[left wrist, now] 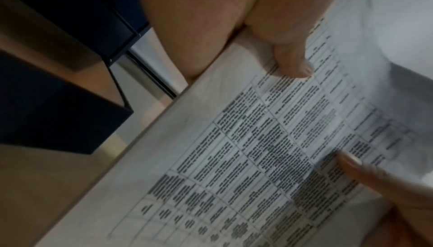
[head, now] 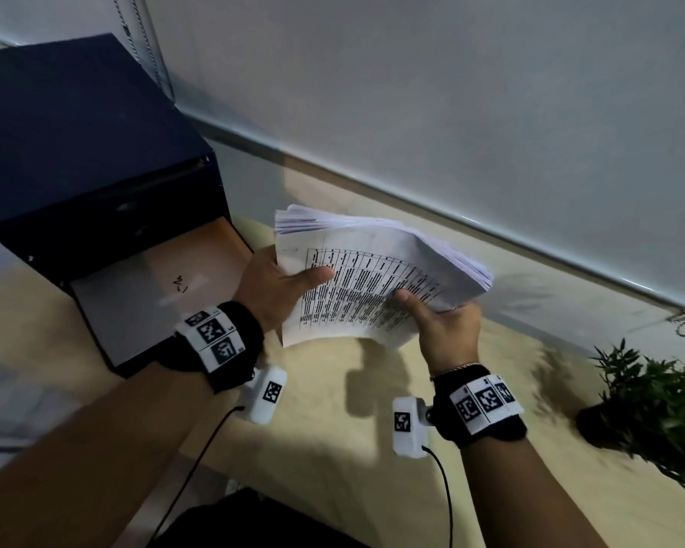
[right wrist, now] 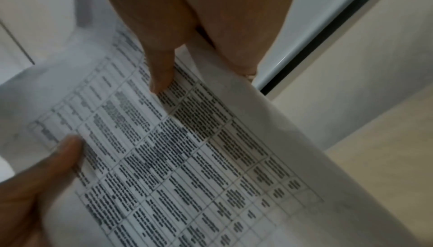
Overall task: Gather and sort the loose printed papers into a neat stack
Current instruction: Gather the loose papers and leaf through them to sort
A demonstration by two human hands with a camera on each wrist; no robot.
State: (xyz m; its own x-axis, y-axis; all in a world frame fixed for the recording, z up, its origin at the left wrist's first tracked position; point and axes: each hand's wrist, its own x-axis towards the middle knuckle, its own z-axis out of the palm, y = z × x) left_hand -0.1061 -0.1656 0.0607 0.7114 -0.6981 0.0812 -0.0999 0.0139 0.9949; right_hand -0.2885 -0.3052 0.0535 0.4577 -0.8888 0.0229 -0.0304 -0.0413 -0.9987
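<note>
A thick bundle of printed papers [head: 372, 278] is held in the air above the desk, its top sheet carrying a printed table. My left hand [head: 281, 284] grips the bundle's left edge, thumb lying across the top sheet. My right hand [head: 439, 322] grips the near right edge, thumb on top and fingers underneath. The sheets fan unevenly at the far edges. In the left wrist view the top sheet [left wrist: 269, 158] fills the frame with my left thumb [left wrist: 293, 62] on it. The right wrist view shows the same sheet [right wrist: 187, 149] under my right thumb [right wrist: 161, 73].
A dark printer [head: 88, 183] stands at the left with its grey output tray [head: 143, 306] open toward me. A potted plant [head: 657, 409] sits at the right. The beige desk [head: 333, 448] runs along a window with a lowered blind [head: 451, 112].
</note>
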